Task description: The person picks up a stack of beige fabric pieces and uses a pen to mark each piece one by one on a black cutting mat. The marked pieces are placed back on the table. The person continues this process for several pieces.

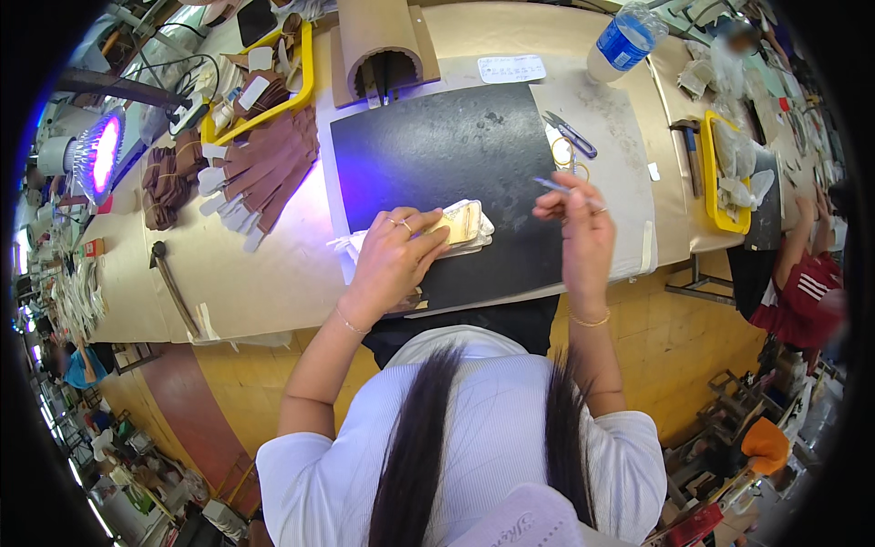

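Observation:
My left hand (398, 252) rests near the front of a black cutting mat (447, 137). Its fingers hold a pale yellow rounded block (463, 221) against a stack of white strap-like pieces (485, 239); the fingers hide part of both. Raised over the mat's right edge, my right hand (583, 232) pinches a slim bluish pen-like tool (550, 184). The tool points left, apart from the block. Just beyond that hand lie thread snips (572, 135) and a pair of scissors with yellow handles (562, 153).
Brown strips (272, 173) with white ends and a yellow basket (305, 77) fill the left. A hammer (173, 287) lies nearer me. A hollow half-round form (383, 41) and a plastic bottle (622, 46) stand at the back. Another yellow basket (729, 219) sits at right, near another person.

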`<state>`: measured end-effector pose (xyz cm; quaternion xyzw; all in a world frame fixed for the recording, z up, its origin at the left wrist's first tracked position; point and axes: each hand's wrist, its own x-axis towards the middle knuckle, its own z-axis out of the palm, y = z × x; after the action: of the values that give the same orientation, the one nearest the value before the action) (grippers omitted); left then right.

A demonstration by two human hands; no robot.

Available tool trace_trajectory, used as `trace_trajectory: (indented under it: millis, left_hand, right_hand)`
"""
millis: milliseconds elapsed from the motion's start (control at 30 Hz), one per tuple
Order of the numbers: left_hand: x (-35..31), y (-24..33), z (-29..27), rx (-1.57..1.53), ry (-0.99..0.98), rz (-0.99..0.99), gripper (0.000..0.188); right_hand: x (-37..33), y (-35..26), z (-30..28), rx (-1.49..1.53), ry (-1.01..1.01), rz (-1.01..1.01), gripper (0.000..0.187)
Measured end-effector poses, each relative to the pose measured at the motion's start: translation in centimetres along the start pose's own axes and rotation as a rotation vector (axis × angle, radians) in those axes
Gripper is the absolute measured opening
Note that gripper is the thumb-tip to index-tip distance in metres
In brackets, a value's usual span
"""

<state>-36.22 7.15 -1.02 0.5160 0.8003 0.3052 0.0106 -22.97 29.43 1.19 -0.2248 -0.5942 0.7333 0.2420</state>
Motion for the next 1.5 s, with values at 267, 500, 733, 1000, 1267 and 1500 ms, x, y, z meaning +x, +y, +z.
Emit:
trace_trajectory:
  millis: [267, 500, 733, 1000, 1267, 1500]
  left_hand:
    - [0.0, 0.7, 0.1, 0.108, -0.024, -0.002, 0.021]
    - [-0.5, 1.3, 0.8, 0.118, 0.036, -0.022, 0.022]
    - [-0.7, 1.1, 1.0, 0.119, 0.043, -0.019, 0.023]
    - [-0.6, 1.1, 1.0, 0.115, 0.052, 0.002, 0.023]
    - [-0.7, 1.0, 0.6, 0.085, 0.021, -0.007, 0.022]
    - [0.5, -1.1, -0.5, -0.174, -0.065, -0.058, 0.024]
  right_hand:
    - [-2.5, 2.6, 4.4, -0.645, -0.180, -0.333, 0.013]
    - [-1.5, 2.9, 5.1, -0.863, -0.194, -0.471, 0.010]
    - [-1.9, 2.6, 5.4, -0.938, -0.254, -0.585, 0.016]
    - [-1.8, 2.2, 5.7, -0.984, -0.261, -0.478, 0.013]
    - [-2.7, 0.4, 4.8, -1.002, -0.339, -0.530, 0.005]
    - [-1.9, 0.4, 3.5, -0.664, -0.135, -0.381, 0.014]
